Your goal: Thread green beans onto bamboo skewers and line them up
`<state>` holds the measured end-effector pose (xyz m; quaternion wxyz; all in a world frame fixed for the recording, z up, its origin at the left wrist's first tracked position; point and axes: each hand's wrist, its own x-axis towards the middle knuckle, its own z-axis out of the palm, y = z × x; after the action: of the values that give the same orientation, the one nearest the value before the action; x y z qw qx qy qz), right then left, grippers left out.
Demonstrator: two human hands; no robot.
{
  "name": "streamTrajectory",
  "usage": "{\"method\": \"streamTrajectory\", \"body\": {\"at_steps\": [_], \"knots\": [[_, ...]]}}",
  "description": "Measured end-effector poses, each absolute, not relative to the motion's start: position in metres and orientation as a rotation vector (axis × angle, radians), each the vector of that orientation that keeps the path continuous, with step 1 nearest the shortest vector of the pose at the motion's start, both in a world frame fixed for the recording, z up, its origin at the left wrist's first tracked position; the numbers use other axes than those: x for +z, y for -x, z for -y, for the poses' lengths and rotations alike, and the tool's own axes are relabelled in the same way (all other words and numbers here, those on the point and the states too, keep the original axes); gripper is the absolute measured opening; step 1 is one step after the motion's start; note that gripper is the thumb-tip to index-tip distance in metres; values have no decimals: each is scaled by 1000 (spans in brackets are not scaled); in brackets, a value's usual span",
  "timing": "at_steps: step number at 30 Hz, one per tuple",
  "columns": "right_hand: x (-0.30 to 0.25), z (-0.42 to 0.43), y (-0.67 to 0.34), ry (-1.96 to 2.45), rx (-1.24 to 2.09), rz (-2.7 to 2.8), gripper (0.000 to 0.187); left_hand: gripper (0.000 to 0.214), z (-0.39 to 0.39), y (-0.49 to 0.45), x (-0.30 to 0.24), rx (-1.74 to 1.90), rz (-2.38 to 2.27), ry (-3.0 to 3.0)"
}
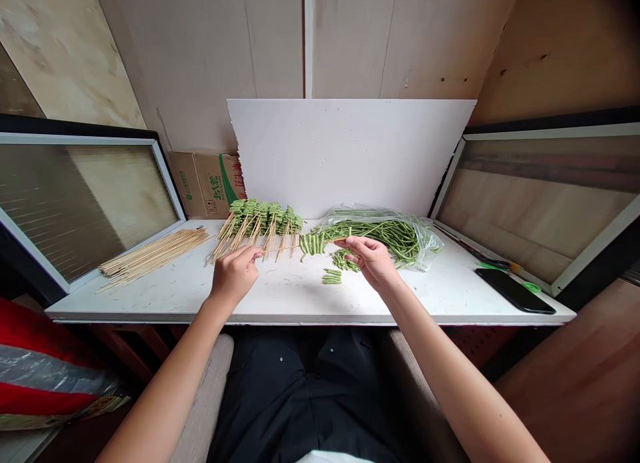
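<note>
Threading now, by the look of it: left of the bag [429, 239], your left hand [235, 273] grips the skewer [280, 249], bean pieces [313, 243] lined along it; your right hand [371, 257] pinches another piece [350, 231], and the next push calls for steady alignment

The left hand [234, 273] pinches a skewer [280, 249] threaded with green bean pieces [313, 244]; the right hand [371, 257] holds another piece [350, 231] near its tip. On the white worktop [285, 299] — bare sticks [155, 253], loaded skewers [257, 216], bagged long beans [393, 236], a black phone [514, 290].
</note>
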<state>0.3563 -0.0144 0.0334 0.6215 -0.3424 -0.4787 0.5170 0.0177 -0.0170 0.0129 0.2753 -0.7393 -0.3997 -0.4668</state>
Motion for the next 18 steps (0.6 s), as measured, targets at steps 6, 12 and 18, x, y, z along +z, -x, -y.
{"method": "streamTrajectory", "body": {"at_steps": [6,12,18], "knots": [[31,16,-351,777,1207,1102,36,34,18,-18,15,-1265,1026,2000],[20,16,-338,750,1247,1078,36,35,18,-23,12,-1272,1011,2061],[12,17,-323,801,1266,1082,42,33,21,-28,12,-1297,1104,2136]]}}
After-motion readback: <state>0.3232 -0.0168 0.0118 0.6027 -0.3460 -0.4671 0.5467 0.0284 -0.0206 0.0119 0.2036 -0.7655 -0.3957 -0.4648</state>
